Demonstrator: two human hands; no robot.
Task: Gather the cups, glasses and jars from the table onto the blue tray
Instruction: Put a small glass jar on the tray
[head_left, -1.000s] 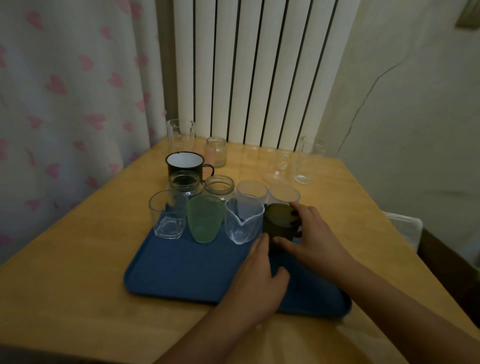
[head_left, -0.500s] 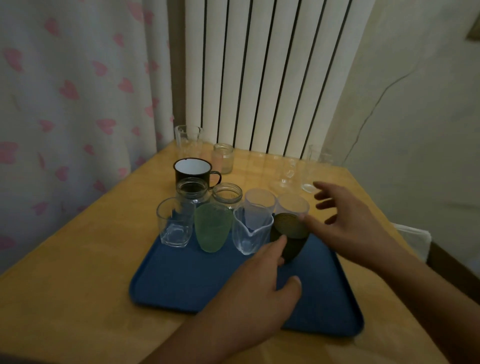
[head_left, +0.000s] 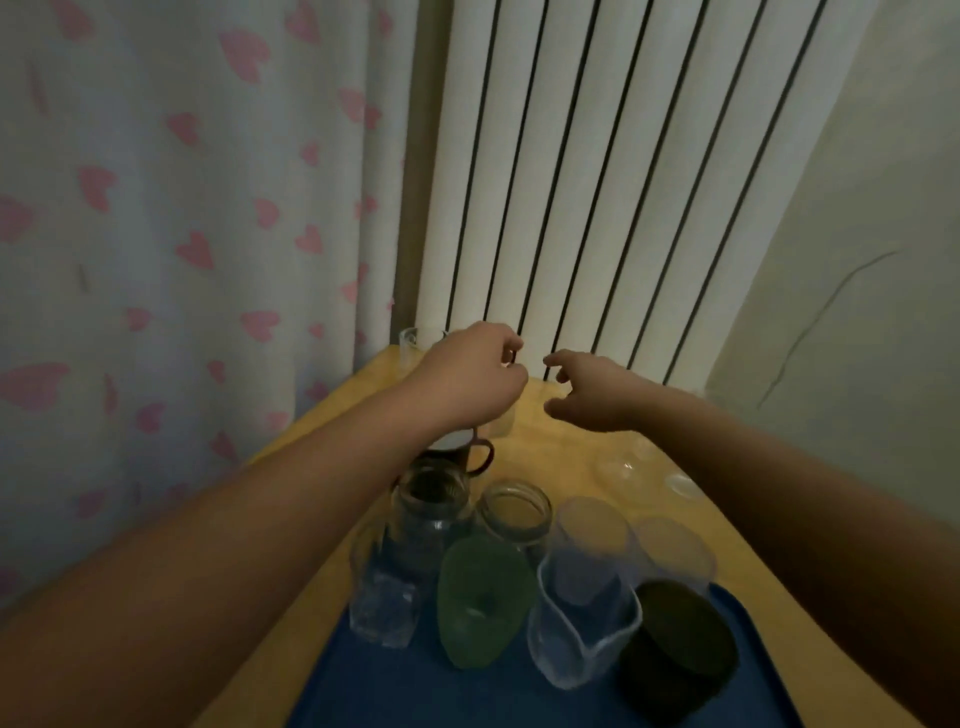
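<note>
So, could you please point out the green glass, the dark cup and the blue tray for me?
green glass (head_left: 485, 603), head view, on its frosted side wall.
dark cup (head_left: 680, 649), head view, on its dark side below the rim.
blue tray (head_left: 415, 696), head view, on bare blue surface near the glasses.

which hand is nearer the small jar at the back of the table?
Left. The left hand is directly over the small jar, hiding most of it; whether it touches is unclear. The right hand hovers off to the jar's right, fingers loosely curled, holding nothing.
</note>
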